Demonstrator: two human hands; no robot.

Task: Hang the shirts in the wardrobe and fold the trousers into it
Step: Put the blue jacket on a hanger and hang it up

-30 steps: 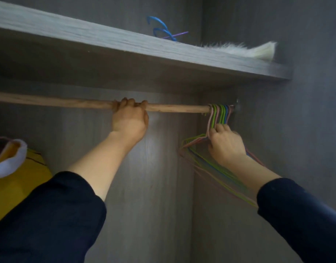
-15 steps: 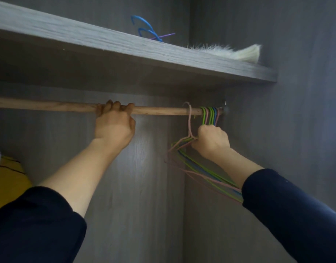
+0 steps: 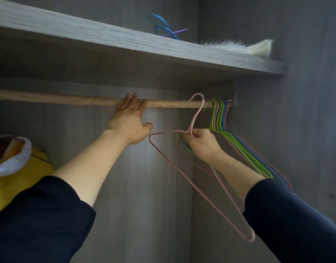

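Inside the wardrobe a wooden rail (image 3: 68,99) runs left to right under a shelf. My left hand (image 3: 129,124) rests on the rail near its middle, fingers fairly straight and thumb spread. My right hand (image 3: 203,143) pinches a pink wire hanger (image 3: 195,119) at its neck. The hanger's hook rises to the top of the rail, a little left of the others. Several green, blue and pink hangers (image 3: 218,114) hang bunched at the rail's right end. No shirt or trousers are clearly in view.
A yellow and white fabric item (image 3: 21,177) sits low at the left. On the grey shelf (image 3: 87,35) lie a blue hanger (image 3: 163,27) and a white furry thing (image 3: 254,49). The wardrobe's side wall (image 3: 296,130) stands close on the right.
My right hand has drawn the pink hanger left, away from the bunch, and raised its hook. My left hand's grip on the rail has loosened and its fingers have straightened.
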